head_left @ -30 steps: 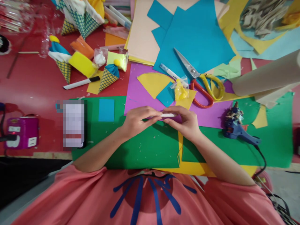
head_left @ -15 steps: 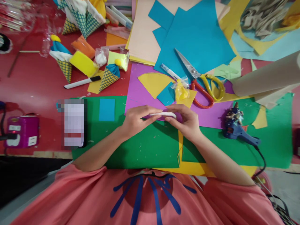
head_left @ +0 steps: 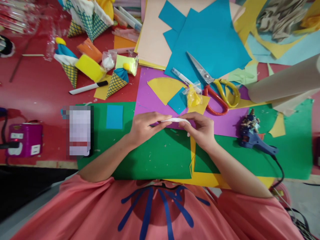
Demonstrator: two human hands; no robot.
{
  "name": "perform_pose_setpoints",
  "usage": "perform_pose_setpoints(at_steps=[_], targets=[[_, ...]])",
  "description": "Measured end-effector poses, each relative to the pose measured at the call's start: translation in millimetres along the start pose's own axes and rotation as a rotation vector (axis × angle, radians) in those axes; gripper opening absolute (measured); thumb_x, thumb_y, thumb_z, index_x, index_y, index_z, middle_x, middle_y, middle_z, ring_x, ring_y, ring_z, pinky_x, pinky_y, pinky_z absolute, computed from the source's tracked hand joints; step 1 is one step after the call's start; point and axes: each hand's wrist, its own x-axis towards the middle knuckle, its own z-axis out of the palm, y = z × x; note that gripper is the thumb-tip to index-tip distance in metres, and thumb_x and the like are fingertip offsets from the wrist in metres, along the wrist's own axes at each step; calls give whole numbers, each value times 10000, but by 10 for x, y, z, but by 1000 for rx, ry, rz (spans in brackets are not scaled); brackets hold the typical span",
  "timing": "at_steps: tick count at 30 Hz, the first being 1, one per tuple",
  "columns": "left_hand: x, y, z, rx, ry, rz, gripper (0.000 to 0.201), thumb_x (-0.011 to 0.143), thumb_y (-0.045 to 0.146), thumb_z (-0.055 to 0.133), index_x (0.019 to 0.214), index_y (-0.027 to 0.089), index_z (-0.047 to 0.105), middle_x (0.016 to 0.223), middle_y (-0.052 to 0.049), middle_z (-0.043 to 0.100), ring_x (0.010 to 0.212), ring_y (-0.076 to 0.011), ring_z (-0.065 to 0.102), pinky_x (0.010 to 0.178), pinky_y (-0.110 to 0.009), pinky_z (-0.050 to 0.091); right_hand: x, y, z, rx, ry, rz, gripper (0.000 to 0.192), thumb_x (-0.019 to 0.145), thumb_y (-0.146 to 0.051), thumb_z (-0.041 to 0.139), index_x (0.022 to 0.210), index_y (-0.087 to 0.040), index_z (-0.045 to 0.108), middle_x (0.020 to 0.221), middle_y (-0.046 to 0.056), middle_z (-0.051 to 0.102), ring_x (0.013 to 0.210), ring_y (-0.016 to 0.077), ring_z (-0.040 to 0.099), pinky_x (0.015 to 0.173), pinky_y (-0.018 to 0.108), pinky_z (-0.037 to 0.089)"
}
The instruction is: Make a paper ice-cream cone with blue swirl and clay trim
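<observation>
My left hand point(head_left: 145, 128) and my right hand point(head_left: 201, 130) meet over the green sheet point(head_left: 155, 156), both pinching a thin white strip point(head_left: 176, 120) that bends in a slight arc between the fingertips. The strip hovers at the lower edge of a purple sheet point(head_left: 147, 98). A yellow half-circle cutout point(head_left: 163, 88) and a small blue piece point(head_left: 178, 101) lie just beyond my hands.
Scissors with red and yellow handles point(head_left: 217, 90) rest on blue paper point(head_left: 212, 40). A blue glue gun point(head_left: 251, 135) lies to the right, its cord trailing. Patterned paper cones point(head_left: 116, 81), a black-capped marker point(head_left: 87, 88), a purple device point(head_left: 22, 140) and a paper roll point(head_left: 282, 83) surround the work area.
The white strip has gone from lying straight between my fingers to curving upward. My right fingers have curled down and in around its right end.
</observation>
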Motion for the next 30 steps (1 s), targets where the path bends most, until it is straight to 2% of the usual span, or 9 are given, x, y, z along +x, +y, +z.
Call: perform_pose_setpoints(at_steps=[6,16,22,25,28,30], targets=[[2,7,-17,-67,-34,-62,315,773,270,763,1066,173,705,936,-34,780,772,-100,727,721,-163,560,0,9,1,96,17,56,113,814,-298,724,873,-204,745,747,-2,737,628,104,664,574,219,519],[-11,-16,-13,-19,45,9,125,789,173,740,912,180,722,832,9,781,733,-79,729,709,-136,551,-2,34,-5,136,42,118,121,791,-319,743,829,-204,742,659,-12,698,567,102,637,529,219,499],[-7,8,-16,17,39,-45,294,793,270,746,1075,197,711,918,-11,786,721,-95,734,685,-155,572,11,22,-10,156,52,131,163,795,-361,739,824,-201,738,684,-4,711,574,109,662,548,223,540],[-3,9,-13,50,62,-15,204,791,204,745,994,189,722,891,4,787,737,-84,737,700,-132,565,21,5,-16,158,57,146,200,783,-394,748,815,-197,735,682,2,716,570,120,669,545,234,557],[-6,5,-28,86,96,39,120,774,182,759,887,180,720,787,28,781,652,-60,723,642,-98,542,21,2,-20,158,42,148,206,792,-404,738,806,-198,732,675,2,714,578,122,670,552,235,557],[-16,7,-42,79,88,39,119,777,195,758,890,187,721,784,28,781,636,-63,721,621,-103,541,18,7,-21,157,29,141,199,807,-398,724,806,-200,731,672,0,710,589,121,668,565,235,552]])
